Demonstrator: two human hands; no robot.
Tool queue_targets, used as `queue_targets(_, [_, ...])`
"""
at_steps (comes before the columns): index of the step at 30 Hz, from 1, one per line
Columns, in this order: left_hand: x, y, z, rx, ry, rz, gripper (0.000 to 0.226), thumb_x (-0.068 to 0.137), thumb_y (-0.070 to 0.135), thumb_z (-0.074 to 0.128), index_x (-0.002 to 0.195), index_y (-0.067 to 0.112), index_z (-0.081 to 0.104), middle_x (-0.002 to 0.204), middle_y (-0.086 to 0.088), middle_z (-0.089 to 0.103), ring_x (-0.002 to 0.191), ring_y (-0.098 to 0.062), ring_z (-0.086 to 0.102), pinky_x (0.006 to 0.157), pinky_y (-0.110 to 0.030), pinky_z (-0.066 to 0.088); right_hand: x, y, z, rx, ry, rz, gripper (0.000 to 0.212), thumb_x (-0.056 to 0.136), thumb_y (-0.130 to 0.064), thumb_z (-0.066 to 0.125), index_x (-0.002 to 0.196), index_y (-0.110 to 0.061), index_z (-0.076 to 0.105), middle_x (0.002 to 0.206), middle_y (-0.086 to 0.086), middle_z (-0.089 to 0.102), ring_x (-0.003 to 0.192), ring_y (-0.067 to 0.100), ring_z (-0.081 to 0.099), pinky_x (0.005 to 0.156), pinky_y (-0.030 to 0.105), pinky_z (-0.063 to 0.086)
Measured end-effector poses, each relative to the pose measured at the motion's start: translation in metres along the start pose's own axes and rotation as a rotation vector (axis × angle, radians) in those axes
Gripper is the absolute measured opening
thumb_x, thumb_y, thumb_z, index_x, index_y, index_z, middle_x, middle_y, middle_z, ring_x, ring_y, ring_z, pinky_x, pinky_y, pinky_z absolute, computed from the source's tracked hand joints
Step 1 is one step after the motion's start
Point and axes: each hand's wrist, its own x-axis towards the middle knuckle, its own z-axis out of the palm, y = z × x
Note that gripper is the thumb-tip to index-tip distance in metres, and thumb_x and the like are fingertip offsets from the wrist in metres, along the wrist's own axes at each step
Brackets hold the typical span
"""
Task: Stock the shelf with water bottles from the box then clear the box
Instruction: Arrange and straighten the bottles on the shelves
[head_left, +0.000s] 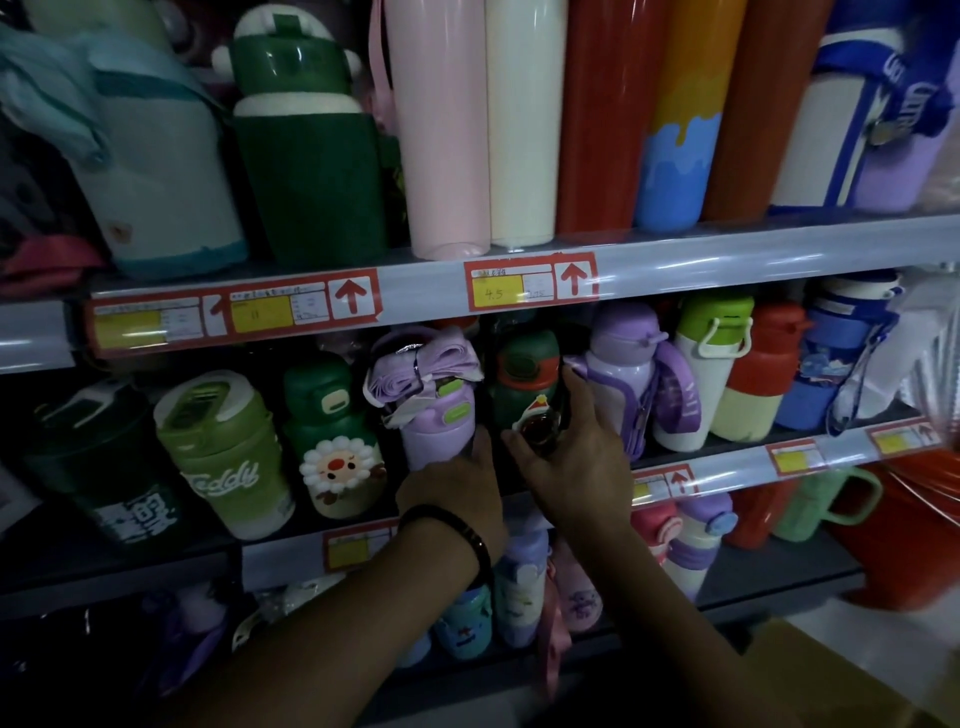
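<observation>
Right hand curled round green bottle, left hand gripping purple bottle low down, both centre of middle shelf; I'd seat green upright, push it far, and brace purple against tipping.

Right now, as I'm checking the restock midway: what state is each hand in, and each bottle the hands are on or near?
lilac bottle: standing, lid shut, strap bundled on top, held.
dark green bottle: standing, red-trimmed lid shut, held.
Teddy bottle: standing, lid shut, untouched.
left hand: grips the lilac bottle's base.
right hand: curled round the dark green bottle's lower part.
</observation>
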Motion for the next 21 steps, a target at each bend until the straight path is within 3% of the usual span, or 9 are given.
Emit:
queue_targets(8, [-0.011, 0.006, 0.011, 0.055, -0.016, -0.022, 0.097, 0.104, 0.040, 0.051, 0.159, 0.017, -0.026, 0.170, -0.019, 0.011, 0.132, -0.043, 0.051, 0.096, -0.048, 0.048, 0.001, -0.002, 0.002, 0.007, 0.011, 0.012, 0.095, 0.082, -0.057, 0.078, 0.159, -0.024, 0.034, 0.138, 0.009, 0.061, 0.118, 0.035, 0.065, 0.081, 0.044, 0.059])
queue_targets(15, [-0.015, 0.001, 0.010, 0.073, -0.068, -0.024, 0.093, 0.106, 0.039, 0.048, 0.158, 0.024, -0.028, 0.162, -0.022, 0.033, 0.115, -0.035, 0.062, 0.091, -0.044, 0.049, 0.001, -0.002, 0.002, 0.028, 0.013, 0.009, 0.095, 0.082, -0.054, 0.079, 0.160, -0.022, 0.035, 0.137, 0.010, 0.061, 0.119, 0.034, 0.063, 0.084, 0.044, 0.058])
queue_targets(19, [-0.015, 0.003, 0.009, 0.034, -0.020, -0.020, 0.097, 0.103, 0.040, 0.051, 0.159, 0.021, -0.026, 0.169, -0.018, 0.016, 0.121, -0.040, 0.059, 0.080, -0.042, 0.044, 0.000, -0.003, 0.001, 0.005, 0.009, 0.009, 0.096, 0.083, -0.057, 0.077, 0.160, -0.023, 0.033, 0.141, 0.008, 0.058, 0.119, 0.033, 0.063, 0.082, 0.044, 0.058])
queue_targets(21, [-0.013, 0.003, 0.008, -0.010, -0.011, -0.013, 0.098, 0.102, 0.040, 0.053, 0.159, 0.021, -0.025, 0.168, -0.016, 0.022, 0.118, -0.039, 0.061, 0.077, -0.041, 0.044, 0.000, -0.003, 0.001, 0.004, 0.006, 0.009, 0.095, 0.083, -0.057, 0.077, 0.160, -0.023, 0.032, 0.141, 0.008, 0.058, 0.119, 0.033, 0.063, 0.082, 0.043, 0.058])
